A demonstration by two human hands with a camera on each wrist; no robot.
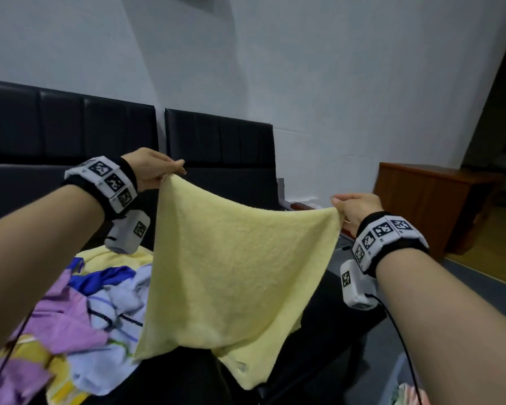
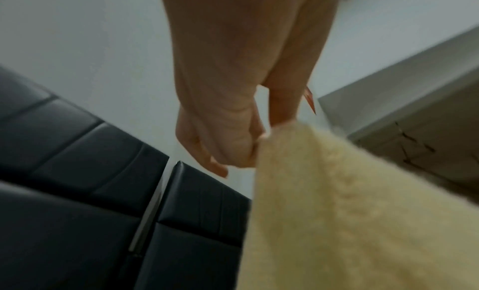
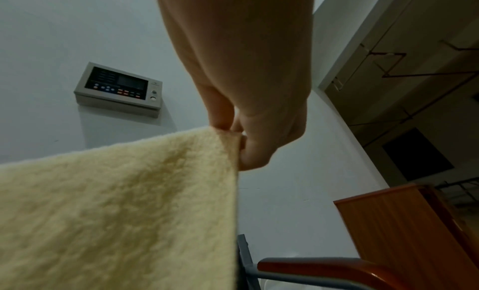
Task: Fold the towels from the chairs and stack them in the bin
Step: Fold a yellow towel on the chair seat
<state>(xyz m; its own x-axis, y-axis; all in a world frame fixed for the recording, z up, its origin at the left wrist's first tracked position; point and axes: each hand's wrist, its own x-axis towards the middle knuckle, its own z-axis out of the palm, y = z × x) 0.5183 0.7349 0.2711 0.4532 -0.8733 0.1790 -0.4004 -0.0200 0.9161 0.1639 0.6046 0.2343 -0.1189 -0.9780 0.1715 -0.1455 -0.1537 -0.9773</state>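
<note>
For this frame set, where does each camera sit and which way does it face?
Head: looks forward and down at both forearms, left hand and right hand spreading the yellow towel.
Left wrist: looks along the hand to the towel corner and black chairs.
Right wrist: likewise, facing the wall panel.
Shared: the towel.

Wooden cabinet (image 1: 427, 200) right; control panel (image 3: 119, 87) on wall.

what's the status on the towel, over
Left hand and right hand each pinch a top corner. Yellow towel hangs spread, unfolded. Nothing in the way.
</note>
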